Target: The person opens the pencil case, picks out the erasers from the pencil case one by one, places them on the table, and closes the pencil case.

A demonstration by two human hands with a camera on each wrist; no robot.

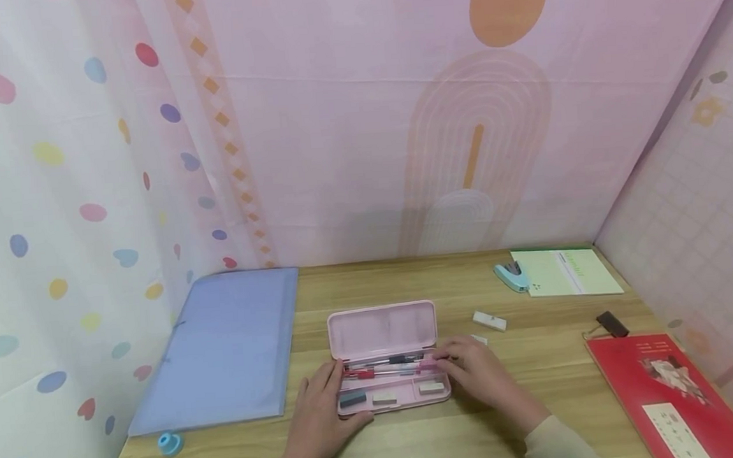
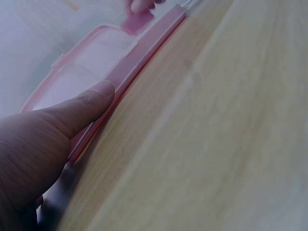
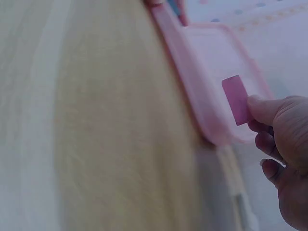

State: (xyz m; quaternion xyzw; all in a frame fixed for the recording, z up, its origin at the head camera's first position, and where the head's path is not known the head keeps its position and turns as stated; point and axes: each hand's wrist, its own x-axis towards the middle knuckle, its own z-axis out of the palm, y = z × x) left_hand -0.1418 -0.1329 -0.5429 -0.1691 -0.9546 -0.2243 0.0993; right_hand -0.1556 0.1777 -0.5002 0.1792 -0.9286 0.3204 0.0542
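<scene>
A pink pencil case (image 1: 382,331) stands open on the table, its lid tilted back. My left hand (image 1: 321,414) grips its left end, thumb (image 2: 98,94) against the front wall. Over the right end, my right hand (image 1: 479,373) pinches a pink rectangular eraser (image 3: 236,100) between thumb and fingers. Inside the case's rear section lie a pen with a black grip (image 1: 402,359) and a red pen (image 1: 364,374). The front section holds a dark block-shaped eraser (image 1: 353,398), a whitish one (image 1: 384,399) and another pale one (image 1: 431,388).
Right of the case lies a white eraser (image 1: 490,321); another white piece (image 1: 479,339) is partly behind my right hand. Farther right are a blue stapler (image 1: 511,277), green notebook (image 1: 564,273), black binder clip (image 1: 613,324) and red book (image 1: 659,379). Leftward are a blue folder (image 1: 223,350) and small blue object (image 1: 170,444).
</scene>
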